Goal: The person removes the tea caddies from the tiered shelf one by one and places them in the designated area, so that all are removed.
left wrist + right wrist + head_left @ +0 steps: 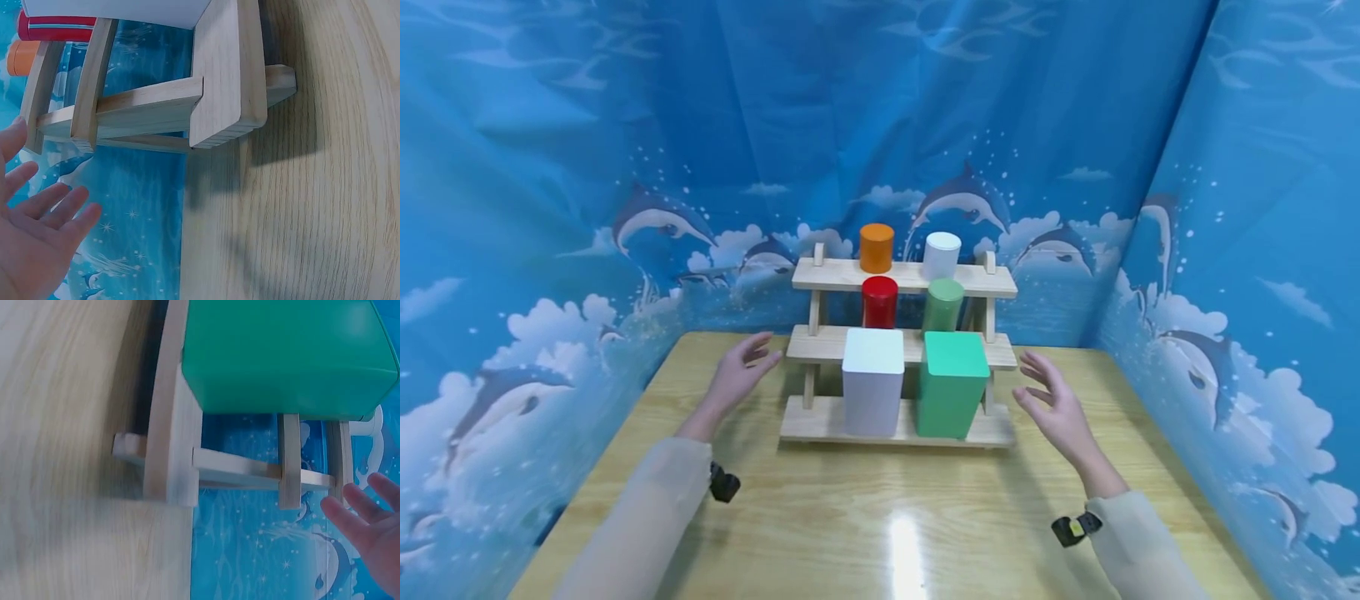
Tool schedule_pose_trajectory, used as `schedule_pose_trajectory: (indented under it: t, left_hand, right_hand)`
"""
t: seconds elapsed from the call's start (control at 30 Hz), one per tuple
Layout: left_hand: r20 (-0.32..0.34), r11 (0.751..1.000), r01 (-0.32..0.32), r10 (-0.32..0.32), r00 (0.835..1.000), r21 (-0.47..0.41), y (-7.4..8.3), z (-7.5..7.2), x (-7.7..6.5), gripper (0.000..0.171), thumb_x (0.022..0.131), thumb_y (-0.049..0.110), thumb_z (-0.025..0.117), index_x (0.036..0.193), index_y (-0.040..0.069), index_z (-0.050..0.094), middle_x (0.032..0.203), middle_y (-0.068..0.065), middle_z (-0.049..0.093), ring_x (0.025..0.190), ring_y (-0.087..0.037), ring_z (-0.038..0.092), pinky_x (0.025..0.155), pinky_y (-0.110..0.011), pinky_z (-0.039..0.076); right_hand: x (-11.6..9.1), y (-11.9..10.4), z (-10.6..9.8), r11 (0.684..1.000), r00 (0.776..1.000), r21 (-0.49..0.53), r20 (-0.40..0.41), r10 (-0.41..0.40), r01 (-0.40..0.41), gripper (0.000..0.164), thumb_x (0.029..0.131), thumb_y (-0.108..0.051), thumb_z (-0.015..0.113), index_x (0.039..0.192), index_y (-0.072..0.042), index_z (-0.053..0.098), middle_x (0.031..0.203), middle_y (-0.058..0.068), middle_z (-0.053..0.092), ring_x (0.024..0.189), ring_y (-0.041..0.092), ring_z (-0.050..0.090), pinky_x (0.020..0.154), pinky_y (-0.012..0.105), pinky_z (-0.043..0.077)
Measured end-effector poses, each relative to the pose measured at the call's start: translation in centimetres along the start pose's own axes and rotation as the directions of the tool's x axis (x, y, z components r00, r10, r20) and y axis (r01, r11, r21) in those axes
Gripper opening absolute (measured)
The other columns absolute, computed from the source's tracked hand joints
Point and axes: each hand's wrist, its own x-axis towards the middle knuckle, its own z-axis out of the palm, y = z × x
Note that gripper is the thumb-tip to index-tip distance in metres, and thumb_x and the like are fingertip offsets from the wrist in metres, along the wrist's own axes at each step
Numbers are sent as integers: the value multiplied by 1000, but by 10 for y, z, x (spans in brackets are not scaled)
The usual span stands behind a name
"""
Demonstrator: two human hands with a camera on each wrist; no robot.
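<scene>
I see a pale, off-white left sleeve toward the left edge of the table, with a small black box by its cuff. The right sleeve looks alike; its own black box has a yellow patch.

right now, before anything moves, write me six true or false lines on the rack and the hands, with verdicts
1. The orange cylinder and the white cylinder stand on the top tier of the wooden rack. True.
2. In the head view, the orange cylinder is right of the white cylinder. False: it is on the left.
3. The white box and the green box stand on the bottom tier. True.
4. The left hand and the right hand are on opposite sides of the rack. True.
5. The right hand grips the green box. False: it holds nothing.
6. The white box is on the top tier. False: it is on the bottom tier.
</scene>
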Motion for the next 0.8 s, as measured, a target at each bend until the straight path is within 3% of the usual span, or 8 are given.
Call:
schedule_pose_trajectory:
  t: [0.27, 0.5, 0.67, 0.8]
  left_hand:
    - [-38, 993, 35, -39, 998, -116, -3, 4, 8, 60, 90, 37, 61, 137, 5, 43, 138, -18, 42, 122, -36, 44, 97, -46, 44]
    - [11, 973, 104, -104, 994, -208, -7, 10, 17, 60, 89, 36, 62, 138, 9, 42, 139, -20, 40, 120, -35, 47, 91, -43, 48]
    - [36, 969, 110, -104, 994, -220, -8, 12, 22, 59, 89, 40, 61, 137, 12, 44, 137, -18, 42, 118, -33, 48, 92, -44, 48]
    - [50, 967, 103, -94, 994, -233, -11, 14, 26, 54, 91, 33, 61, 136, 10, 44, 136, -19, 44, 118, -34, 49, 92, -44, 47]
  right_hand:
    - [13, 2, 6, 988, 998, 149, 49, -46, 38, 59, 86, 8, 60, 139, 4, 34, 139, 26, 37, 121, 46, 38, 91, 56, 42]
    - [24, 6, 11, 980, 992, 196, 116, -53, 30, 62, 85, 9, 60, 140, 7, 31, 142, 25, 33, 124, 47, 34, 93, 57, 40]
    - [32, 4, 16, 971, 988, 234, 138, -76, 43, 60, 85, 11, 59, 138, 11, 30, 142, 28, 29, 126, 48, 31, 96, 61, 36]
    - [36, 6, 20, 965, 983, 257, 154, -99, 57, 61, 84, 13, 60, 137, 12, 30, 141, 31, 28, 127, 48, 30, 96, 61, 35]
